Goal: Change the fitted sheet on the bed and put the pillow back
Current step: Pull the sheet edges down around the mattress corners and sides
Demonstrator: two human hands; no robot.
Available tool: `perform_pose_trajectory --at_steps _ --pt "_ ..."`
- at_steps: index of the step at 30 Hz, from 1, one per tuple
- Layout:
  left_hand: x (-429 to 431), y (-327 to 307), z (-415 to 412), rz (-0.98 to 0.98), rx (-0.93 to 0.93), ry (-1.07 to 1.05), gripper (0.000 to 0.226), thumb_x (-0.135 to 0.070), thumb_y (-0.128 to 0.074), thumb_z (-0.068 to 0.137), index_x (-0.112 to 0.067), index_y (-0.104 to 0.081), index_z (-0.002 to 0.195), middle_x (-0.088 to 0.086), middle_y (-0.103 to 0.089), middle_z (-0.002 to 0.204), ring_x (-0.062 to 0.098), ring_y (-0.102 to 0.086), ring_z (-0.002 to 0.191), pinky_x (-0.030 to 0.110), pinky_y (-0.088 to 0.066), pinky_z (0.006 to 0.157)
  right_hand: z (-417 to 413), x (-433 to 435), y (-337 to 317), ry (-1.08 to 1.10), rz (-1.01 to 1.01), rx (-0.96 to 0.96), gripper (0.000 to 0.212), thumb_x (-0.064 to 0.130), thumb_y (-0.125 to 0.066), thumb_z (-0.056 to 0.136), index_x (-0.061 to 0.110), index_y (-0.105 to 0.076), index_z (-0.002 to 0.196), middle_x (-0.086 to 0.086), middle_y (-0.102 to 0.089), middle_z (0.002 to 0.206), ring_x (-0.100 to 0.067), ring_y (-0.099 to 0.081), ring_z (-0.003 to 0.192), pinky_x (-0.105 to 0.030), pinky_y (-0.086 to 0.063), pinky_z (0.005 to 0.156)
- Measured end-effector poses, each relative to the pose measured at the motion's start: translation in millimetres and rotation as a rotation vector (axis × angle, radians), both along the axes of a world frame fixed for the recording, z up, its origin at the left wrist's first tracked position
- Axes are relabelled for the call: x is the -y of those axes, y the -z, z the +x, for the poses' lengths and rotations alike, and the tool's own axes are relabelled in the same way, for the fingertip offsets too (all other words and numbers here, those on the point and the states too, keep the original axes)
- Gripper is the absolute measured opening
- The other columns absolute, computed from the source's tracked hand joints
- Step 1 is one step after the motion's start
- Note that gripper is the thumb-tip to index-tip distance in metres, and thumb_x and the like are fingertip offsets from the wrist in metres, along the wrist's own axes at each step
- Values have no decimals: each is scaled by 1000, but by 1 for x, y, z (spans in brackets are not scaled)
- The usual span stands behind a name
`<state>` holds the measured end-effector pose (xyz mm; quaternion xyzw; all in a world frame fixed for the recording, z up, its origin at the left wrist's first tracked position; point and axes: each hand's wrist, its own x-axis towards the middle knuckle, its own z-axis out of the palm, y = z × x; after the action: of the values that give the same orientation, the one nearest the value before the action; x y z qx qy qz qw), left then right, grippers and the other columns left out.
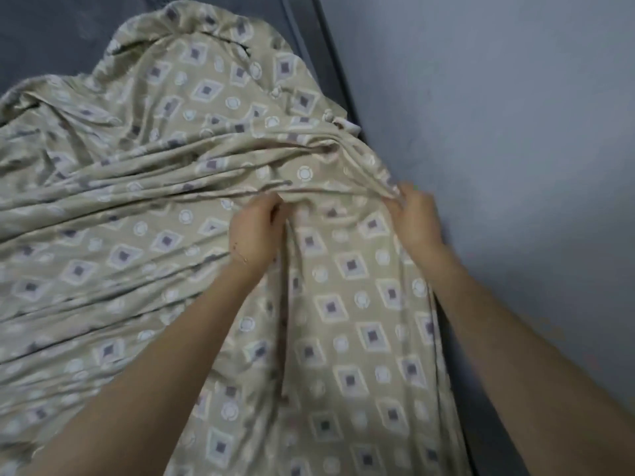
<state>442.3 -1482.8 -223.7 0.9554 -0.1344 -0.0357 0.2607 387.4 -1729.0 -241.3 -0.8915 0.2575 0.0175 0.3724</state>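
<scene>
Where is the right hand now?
In the head view, the right hand is right of centre, gripping the sheet beside the grey wall, with the left hand close on its left.

dark grey mattress [51,36], bare far beyond the left hand [256,231] and in a narrow strip beyond the right hand [414,221]. directly on it, beige fitted sheet [154,242] printed with diamonds and circles: rumpled, in long folds fanning leftward from both hands, gathered edge bunched at the far end, smoother between the forearms, nearer than the hands.
</scene>
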Motion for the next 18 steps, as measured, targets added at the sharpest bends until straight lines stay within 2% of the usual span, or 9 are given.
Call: perform_pose_trajectory --at_steps 3,5,6,8,9,11,14,16,18 --pt "7 -17 34 -51 76 -196 26 -24 -55 97 -5 -60 80 3 -55 70 16 -44 64 27 -19 57 46 21 -24 -9 -88 141 14 9 -55 90 -1 -65 93 -25 -67 94 -39 -62 89 -40 -38 70" --pt "9 -17 44 -70 68 -216 28 -25 -50 100 -4 -63 87 9 -62 74 17 -47 65 27 -23 58 70 16 -31 -61 -83 163 15 15 -56 92 1 -62 90 -23 -66 94 -37 -61 89 -38 -34 68" --pt "10 -14 42 -80 19 -187 26 -25 -47 101 -6 -66 98 10 -67 83 15 -51 69 27 -28 60 75 12 -31 -73 -57 152 18 21 -58 92 3 -61 90 -21 -65 94 -35 -60 89 -34 -32 65" --pt "16 -5 28 -119 -121 -112 33 -24 -45 102 -12 -56 130 6 -65 114 14 -58 91 28 -41 74 72 3 -25 -73 12 100 27 31 -63 89 6 -59 98 -19 -62 101 -34 -58 97 -33 -36 69" --pt "19 -1 19 -136 -150 -70 39 -25 -45 101 -14 -49 139 7 -58 129 17 -56 109 30 -44 87 66 -1 -24 -74 9 61 34 34 -65 88 7 -58 107 -17 -59 109 -35 -55 104 -35 -41 75" --pt "29 8 3 -94 -47 -3 42 -26 -50 98 -12 -51 137 15 -43 144 29 -43 132 39 -37 107 51 -7 -25 -96 -81 -9 54 40 -67 86 11 -50 129 -13 -51 125 -33 -47 117 -42 -43 90" --pt "42 11 -21 -44 89 3 30 -20 -60 91 -11 -64 119 19 -47 139 35 -43 130 43 -35 107 28 -15 -35 -106 -98 46 73 40 -67 86 17 -34 147 -10 -40 141 -31 -40 126 -42 -38 99" --pt "48 6 -48 -63 61 -19 26 -17 -60 90 -10 -66 115 14 -55 126 32 -52 118 44 -42 99 3 -19 -38 -71 -43 104 73 34 -68 86 15 -34 148 -12 -40 141 -31 -41 126 -41 -38 101" --pt "47 3 -88 -104 -3 -20 25 -19 -56 91 -10 -66 113 10 -61 114 28 -56 106 42 -45 91 -35 -24 -37 -24 7 84 65 29 -68 86 14 -41 144 -12 -45 136 -31 -45 124 -42 -41 100"
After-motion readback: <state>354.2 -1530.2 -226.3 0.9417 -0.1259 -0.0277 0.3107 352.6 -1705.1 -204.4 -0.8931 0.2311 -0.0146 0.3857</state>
